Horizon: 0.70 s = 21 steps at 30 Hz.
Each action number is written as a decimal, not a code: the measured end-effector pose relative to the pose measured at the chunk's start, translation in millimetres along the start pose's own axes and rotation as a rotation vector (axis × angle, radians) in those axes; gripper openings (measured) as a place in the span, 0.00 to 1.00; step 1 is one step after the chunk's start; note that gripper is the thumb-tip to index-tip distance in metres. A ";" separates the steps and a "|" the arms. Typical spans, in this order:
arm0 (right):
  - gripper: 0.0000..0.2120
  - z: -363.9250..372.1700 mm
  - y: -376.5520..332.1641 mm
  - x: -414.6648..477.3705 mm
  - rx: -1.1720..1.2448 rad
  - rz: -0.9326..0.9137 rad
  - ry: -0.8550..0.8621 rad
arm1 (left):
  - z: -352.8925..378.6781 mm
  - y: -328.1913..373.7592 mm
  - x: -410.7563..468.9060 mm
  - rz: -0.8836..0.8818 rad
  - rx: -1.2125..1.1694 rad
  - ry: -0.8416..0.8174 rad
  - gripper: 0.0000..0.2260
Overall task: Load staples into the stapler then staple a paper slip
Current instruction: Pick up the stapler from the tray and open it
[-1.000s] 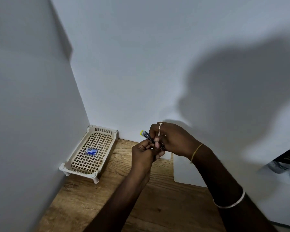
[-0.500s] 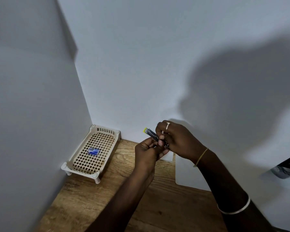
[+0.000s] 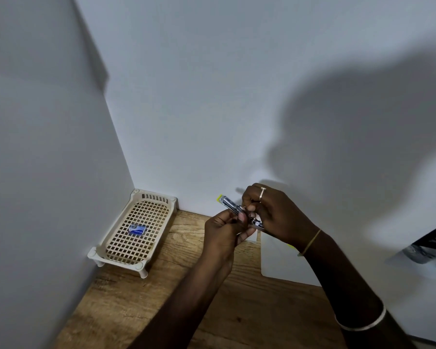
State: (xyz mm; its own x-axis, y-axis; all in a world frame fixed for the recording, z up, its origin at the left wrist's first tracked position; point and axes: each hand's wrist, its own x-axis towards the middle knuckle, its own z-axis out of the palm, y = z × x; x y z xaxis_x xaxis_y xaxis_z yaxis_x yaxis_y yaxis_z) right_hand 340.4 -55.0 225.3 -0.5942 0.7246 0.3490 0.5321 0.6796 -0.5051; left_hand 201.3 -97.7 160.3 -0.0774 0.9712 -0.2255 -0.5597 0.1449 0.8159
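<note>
A small metal stapler [image 3: 230, 205] with a yellow tip is held in the air above the wooden table, its tip pointing up and left. My left hand [image 3: 224, 230] pinches its middle from below. My right hand [image 3: 275, 212], with a ring on one finger, grips its rear end, fingers closed over the mechanism. Whether staples are in it is hidden by my fingers. A white paper sheet [image 3: 282, 260] lies on the table under my right wrist, with a small yellow bit at its edge. A blue staple box [image 3: 137, 229] lies in the cream basket [image 3: 116, 255].
The wooden table [image 3: 186, 285] is enclosed by white walls on the left and at the back. The lattice basket stands on short legs in the far left corner. A dark object with shiny parts [image 3: 433, 248] shows at the right edge.
Both hands and the stapler stay together in nearly the same spot; my fingers shift slightly on the stapler. The view has drifted a little.
</note>
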 end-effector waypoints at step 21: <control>0.14 -2.7 -2.2 -22.8 -0.167 0.052 0.117 | -10.4 7.6 18.6 0.033 -0.032 0.064 0.08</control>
State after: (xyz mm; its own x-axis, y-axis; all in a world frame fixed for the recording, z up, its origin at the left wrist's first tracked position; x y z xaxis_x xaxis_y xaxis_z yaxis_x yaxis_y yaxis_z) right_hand 354.5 -72.7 220.6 -0.4950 0.7607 0.4199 0.6584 0.6438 -0.3900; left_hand 187.1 -80.5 156.7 -0.1486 0.9610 -0.2331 -0.5817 0.1057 0.8065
